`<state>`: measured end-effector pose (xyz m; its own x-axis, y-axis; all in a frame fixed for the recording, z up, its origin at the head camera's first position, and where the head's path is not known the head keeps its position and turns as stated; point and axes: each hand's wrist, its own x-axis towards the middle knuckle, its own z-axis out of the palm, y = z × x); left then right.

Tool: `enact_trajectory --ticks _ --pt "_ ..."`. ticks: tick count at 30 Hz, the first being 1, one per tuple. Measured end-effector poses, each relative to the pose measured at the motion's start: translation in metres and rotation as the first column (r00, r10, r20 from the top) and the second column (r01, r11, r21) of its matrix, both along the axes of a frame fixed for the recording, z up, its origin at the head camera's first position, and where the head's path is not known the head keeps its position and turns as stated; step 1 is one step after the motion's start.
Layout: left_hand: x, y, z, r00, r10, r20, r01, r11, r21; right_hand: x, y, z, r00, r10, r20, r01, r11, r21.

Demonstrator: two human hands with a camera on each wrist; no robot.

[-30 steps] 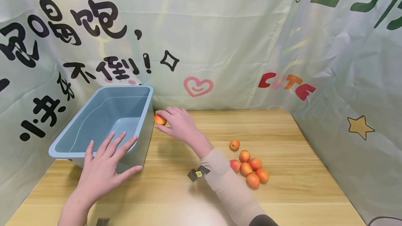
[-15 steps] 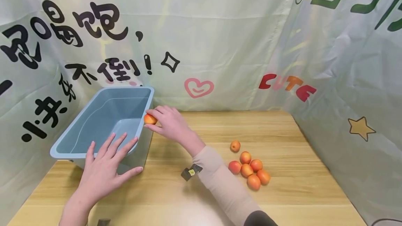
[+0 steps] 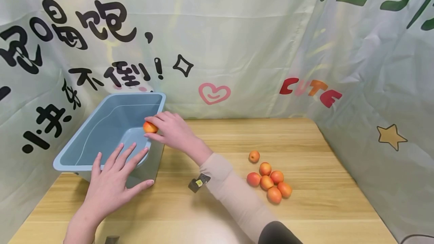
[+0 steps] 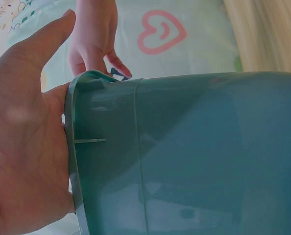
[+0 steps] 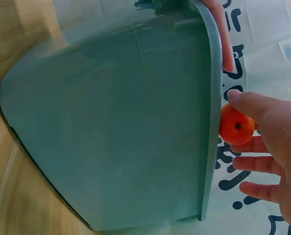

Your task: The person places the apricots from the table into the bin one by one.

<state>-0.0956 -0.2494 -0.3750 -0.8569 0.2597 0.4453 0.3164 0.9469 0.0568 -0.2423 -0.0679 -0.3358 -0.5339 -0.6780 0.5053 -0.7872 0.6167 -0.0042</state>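
And here a small orange fruit (image 3: 150,127) is held in the right hand (image 3: 174,129), pinched between thumb and fingers and poised just above the side rim of the blue tub (image 3: 101,123); whether the rim is touched cannot be told. In the right wrist view its dark stem dimple is shown, left uncovered by the grip. A light load, it is judged: only fingertips should be needed. Firm but tender-skinned by the look of it, so it could be bruised by a hard squeeze. The skin looks smooth and could be slippery; the hold is best taken around the widest part, thumb set opposite the fingers. Down at the near corner, nothing is gripped by the left hand (image 3: 110,183): its fingers are spread over the rim, where the thin-walled, likely light tub can be steadied. Seven more fruits (image 3: 266,182) are seen on the wooden table (image 3: 322,199), one set slightly apart, best picked from above, one at a time, without neighbours being knocked into a roll.
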Motion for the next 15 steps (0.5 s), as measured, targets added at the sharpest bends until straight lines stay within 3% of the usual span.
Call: enact_trajectory --ticks 5,15 --pt "0.000 0.000 0.000 1.000 -0.001 -0.007 0.001 1.000 0.000 -0.002 -0.010 0.000 1.000 0.016 0.008 -0.016 1.000 0.005" --pt "0.000 0.000 -0.001 1.000 0.003 -0.009 -0.003 1.000 -0.003 -0.008 -0.023 -0.007 0.998 0.029 -0.059 -0.027 0.999 0.033"
